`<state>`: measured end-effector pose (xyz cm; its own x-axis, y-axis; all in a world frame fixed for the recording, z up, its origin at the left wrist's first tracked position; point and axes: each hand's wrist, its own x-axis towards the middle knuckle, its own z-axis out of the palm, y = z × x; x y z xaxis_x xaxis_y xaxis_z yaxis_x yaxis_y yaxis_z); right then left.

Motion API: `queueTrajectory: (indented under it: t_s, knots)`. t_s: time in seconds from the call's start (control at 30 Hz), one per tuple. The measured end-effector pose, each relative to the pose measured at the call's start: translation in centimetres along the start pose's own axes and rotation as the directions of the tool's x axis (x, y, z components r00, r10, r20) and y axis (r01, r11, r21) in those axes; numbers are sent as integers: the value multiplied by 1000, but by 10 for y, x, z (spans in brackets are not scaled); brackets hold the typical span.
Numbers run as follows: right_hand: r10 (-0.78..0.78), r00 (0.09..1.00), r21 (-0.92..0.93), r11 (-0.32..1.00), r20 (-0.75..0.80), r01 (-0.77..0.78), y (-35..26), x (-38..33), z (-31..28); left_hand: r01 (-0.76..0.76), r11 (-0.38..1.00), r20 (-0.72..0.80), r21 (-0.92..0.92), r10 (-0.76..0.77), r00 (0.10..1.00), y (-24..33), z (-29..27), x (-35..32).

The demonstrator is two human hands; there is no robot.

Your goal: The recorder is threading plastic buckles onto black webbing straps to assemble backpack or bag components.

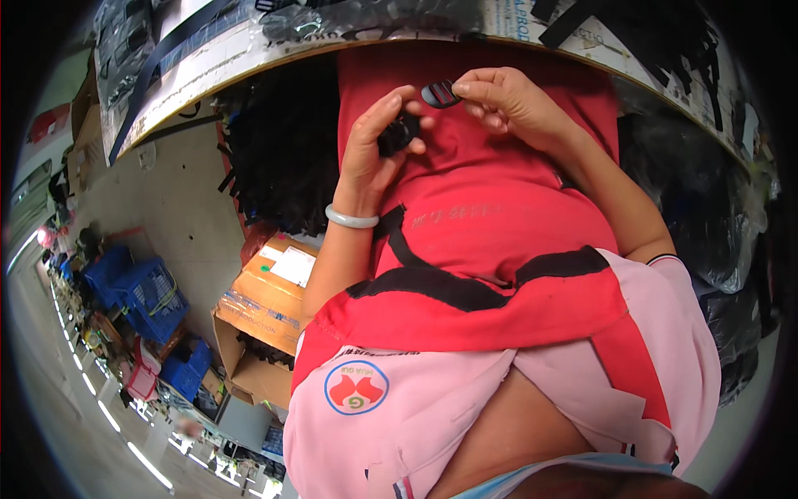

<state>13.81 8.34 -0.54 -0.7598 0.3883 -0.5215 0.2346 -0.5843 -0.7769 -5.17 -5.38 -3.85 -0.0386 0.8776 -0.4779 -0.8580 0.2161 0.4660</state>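
Over my red apron (pixel 474 179), my right hand (pixel 509 98) pinches a small black slider buckle (pixel 431 96) by one end, between thumb and forefinger. The buckle is oval, with crossbars and slots. My left hand (pixel 378 137), with a pale bangle at its wrist, is beside it, fingers curled around several black plastic pieces (pixel 400 133). Those pieces lie in the palm, partly hidden by the fingers, so their exact shape is unclear. The left fingertips are close to the buckle; whether they touch it I cannot tell.
A worktable edge (pixel 274 68) curves across the top, bearing black straps (pixel 582 21) and plastic bags. Black strap material (pixel 274 158) hangs below it at left. Cardboard boxes (pixel 264 299) and blue crates (pixel 150 299) stand on the left; dark plastic bags (pixel 698 208) are at right.
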Motion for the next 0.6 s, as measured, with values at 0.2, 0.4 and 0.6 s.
queueTrajectory:
  t_s: [0.2,0.4,0.6]
  knots:
    - [-27,1000,-31,999,16,28,-1,-11,-6,110,897,6,429,-124,992,-4,27,7]
    - [-651,698,-668,380,297,639,0,-29,-11,323,895,280,308,-410,868,-5,30,11]
    - [-759,605,-967,-241,240,81,-47,-43,-88,249,926,126,283,-293,948,-10,38,20]
